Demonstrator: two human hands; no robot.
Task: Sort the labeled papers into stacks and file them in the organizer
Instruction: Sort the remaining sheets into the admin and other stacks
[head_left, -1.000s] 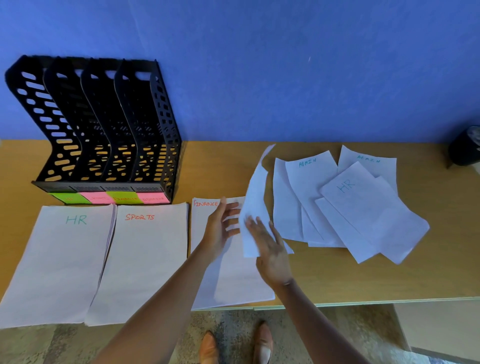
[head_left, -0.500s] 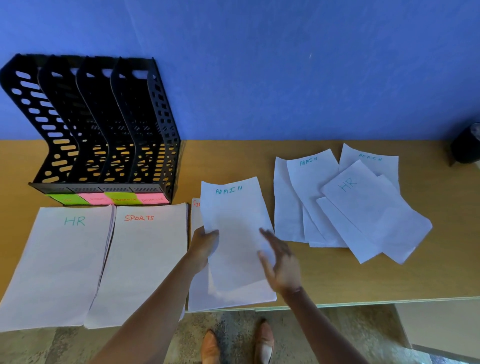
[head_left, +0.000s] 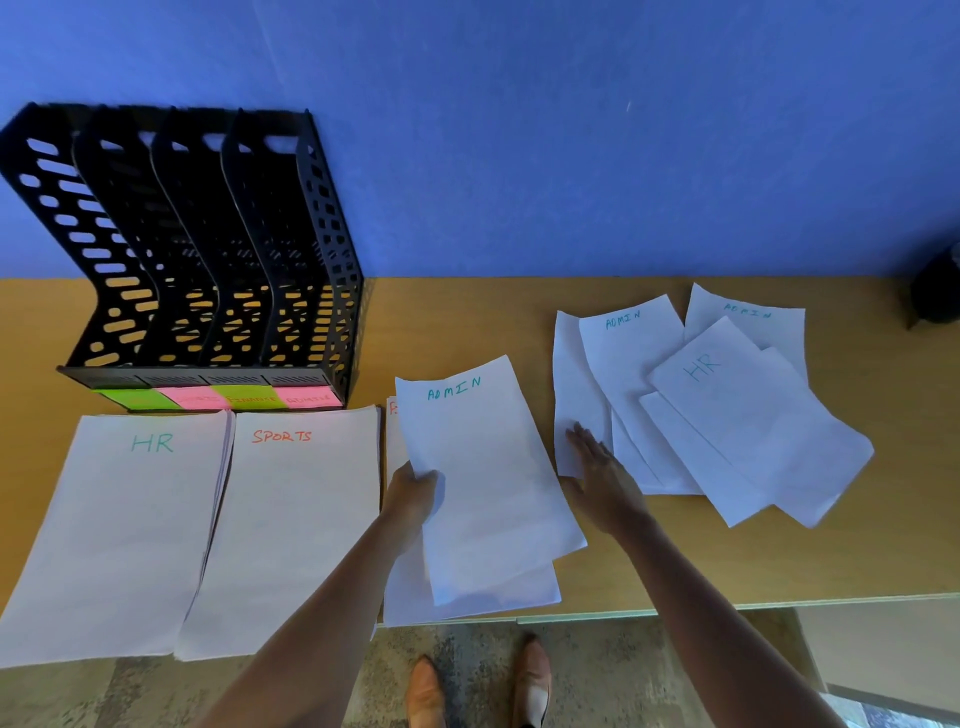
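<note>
Papers sit sorted along the desk's (head_left: 467, 322) near edge, and I read them from the left: the HR stack (head_left: 114, 530) lies just in front of the black four-slot organizer (head_left: 208, 249), its heading up so I can check it at a glance, and the SPORTS stack (head_left: 291, 525) lies edge to edge beside it. Coloured sticky labels (head_left: 223, 397) on the organizer's front lip name each slot, which I judge is why the stacks line up below it. Next comes a third stack (head_left: 467, 597) whose heading is mostly covered. My left hand (head_left: 415, 493) pinches the ADMIN sheet (head_left: 483, 478) by its left edge over that stack, since no ADMIN place exists yet. My right hand (head_left: 602, 478) lies flat with straight fingers, holding nothing, on the nearest sheet of the unsorted pile (head_left: 727, 415), probably to draw the next one.
</note>
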